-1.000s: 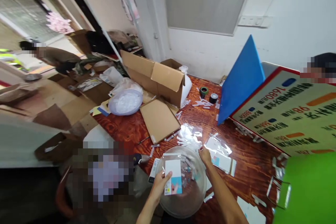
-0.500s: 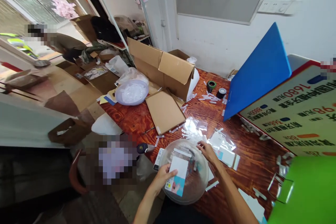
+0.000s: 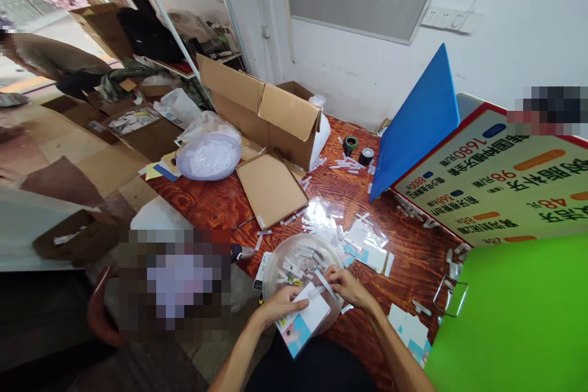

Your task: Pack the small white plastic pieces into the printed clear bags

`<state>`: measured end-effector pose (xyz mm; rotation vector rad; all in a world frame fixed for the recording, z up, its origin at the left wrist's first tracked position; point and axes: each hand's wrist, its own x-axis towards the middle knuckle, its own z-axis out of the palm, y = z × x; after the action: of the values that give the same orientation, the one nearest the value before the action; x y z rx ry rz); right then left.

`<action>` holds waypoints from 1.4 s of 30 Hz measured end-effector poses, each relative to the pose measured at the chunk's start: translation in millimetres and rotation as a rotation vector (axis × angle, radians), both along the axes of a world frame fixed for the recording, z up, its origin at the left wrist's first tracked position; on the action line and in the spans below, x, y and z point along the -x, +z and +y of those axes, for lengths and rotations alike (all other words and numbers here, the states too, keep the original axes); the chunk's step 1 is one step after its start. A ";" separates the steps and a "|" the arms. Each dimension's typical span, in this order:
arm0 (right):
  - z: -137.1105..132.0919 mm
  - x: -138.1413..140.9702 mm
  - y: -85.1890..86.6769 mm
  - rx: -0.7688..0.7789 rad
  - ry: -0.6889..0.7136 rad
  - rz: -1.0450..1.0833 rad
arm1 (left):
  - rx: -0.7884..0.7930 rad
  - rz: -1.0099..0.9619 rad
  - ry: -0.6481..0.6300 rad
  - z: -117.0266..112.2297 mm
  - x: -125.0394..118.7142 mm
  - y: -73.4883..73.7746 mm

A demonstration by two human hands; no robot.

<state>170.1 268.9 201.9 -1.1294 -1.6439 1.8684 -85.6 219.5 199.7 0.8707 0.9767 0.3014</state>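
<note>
My left hand (image 3: 285, 302) grips a clear plastic bag with a white and blue card (image 3: 298, 331) inside, thumb on top. The bag is tilted over the near side of a round clear bowl (image 3: 272, 252). At the bag's upper end, my right hand (image 3: 348, 286) pinches a narrow white strip (image 3: 324, 283); whether it is still joined to the bag I cannot tell. Inside the bowl lie many small pale strips (image 3: 301, 260). More bagged cards (image 3: 367, 251) lie on the table just beyond my right hand.
A lilac bowl of clear pieces (image 3: 209, 156), a flat cardboard tray (image 3: 272, 190) and a large carton (image 3: 285, 116) stand at the back left. Tape rolls (image 3: 350, 146) sit farther back. A blue board (image 3: 416, 125) and a green board (image 3: 509, 312) flank the right. A person (image 3: 59, 64) bends at far left.
My right hand has come from the bowl's far rim to the bag's upper end and now pinches a white strip. The bag has tilted and moved nearer me. The view has shifted right.
</note>
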 end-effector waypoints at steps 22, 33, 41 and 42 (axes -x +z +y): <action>138.5 -4.7 -138.8 0.066 -0.489 -0.717 | -0.060 0.138 0.679 -58.2 16.9 25.2; 11.3 32.9 -61.9 0.256 -0.461 0.112 | -0.011 0.093 0.442 -34.5 -14.2 5.9; -28.5 33.8 -55.8 0.370 -0.349 0.160 | -0.051 0.037 0.304 -39.2 -3.7 6.6; -28.6 35.5 -57.1 0.359 -0.284 0.147 | -0.046 0.038 0.319 -43.0 -1.4 5.5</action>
<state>134.5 240.3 144.8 -1.2531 -1.0317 2.0452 -84.2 176.5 205.2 0.7625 1.1488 0.5828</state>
